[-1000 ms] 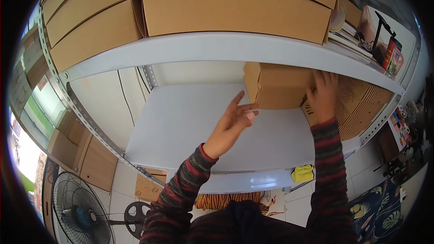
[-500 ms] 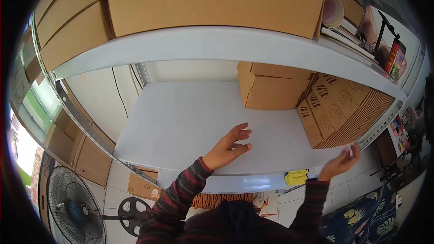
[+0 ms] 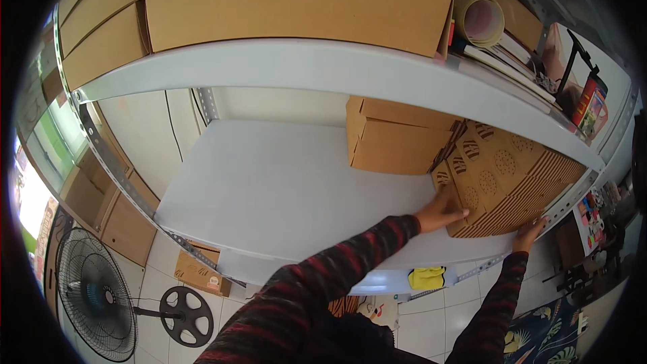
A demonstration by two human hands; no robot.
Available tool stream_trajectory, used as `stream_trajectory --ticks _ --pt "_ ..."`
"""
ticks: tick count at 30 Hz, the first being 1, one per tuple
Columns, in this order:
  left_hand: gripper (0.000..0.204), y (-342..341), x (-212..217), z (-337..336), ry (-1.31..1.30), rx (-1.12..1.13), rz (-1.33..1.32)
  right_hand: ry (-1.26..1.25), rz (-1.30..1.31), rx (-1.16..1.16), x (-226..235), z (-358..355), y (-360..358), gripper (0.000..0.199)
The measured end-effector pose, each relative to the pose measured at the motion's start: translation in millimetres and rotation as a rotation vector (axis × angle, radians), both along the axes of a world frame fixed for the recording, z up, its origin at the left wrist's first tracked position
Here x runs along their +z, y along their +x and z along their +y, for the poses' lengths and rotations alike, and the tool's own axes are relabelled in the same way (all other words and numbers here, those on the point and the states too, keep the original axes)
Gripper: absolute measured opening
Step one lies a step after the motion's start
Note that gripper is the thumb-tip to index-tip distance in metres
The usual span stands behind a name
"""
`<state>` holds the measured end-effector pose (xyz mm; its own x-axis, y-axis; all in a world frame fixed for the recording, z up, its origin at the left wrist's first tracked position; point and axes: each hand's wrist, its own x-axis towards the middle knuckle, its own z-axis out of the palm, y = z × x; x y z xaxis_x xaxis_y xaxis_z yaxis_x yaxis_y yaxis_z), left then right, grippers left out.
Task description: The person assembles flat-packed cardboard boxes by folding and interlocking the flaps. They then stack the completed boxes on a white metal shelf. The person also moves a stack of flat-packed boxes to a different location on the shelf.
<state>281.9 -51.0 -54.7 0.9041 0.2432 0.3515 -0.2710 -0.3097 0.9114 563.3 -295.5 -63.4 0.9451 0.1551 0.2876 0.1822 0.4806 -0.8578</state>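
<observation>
A stack of flat brown cardboard boxes [image 3: 502, 175] with dark printed patterns stands on the right part of the grey shelf [image 3: 249, 182], its layered edges showing. My left hand [image 3: 439, 213] grips its left side, the thumb by the front edge and the other fingers partly hidden against the printed face. At the lower right of the same stack, my right hand [image 3: 530, 234] holds the near edge; some of its fingertips are hard to see. Plain brown cardboard boxes [image 3: 397, 145] stand just behind and left of the stack.
An upper shelf [image 3: 290, 64] crosses above, bearing large cardboard boxes [image 3: 296, 10], a paper roll [image 3: 482, 21] and books. A perforated metal post [image 3: 573, 195] stands close by my right hand. A yellow cloth [image 3: 426, 278] hangs at the front edge; a fan [image 3: 98, 293] stands left.
Both hands were apart from the boxes and now are on the printed stack. My left hand moved right and my right hand came to its near edge. The view has shifted slightly.
</observation>
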Motion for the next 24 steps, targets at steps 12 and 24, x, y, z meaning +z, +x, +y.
stream_trajectory --ticks 12,24 --pt "0.096 -59.1 6.1 -51.8 0.143 -0.146 0.155 -0.142 -0.083 0.097 -1.2 -23.3 -38.5 0.076" --pt "0.097 -192.8 21.5 -75.6 0.065 -0.085 0.144 -0.061 0.0 0.212 9.3 -21.8 -156.1 0.058"
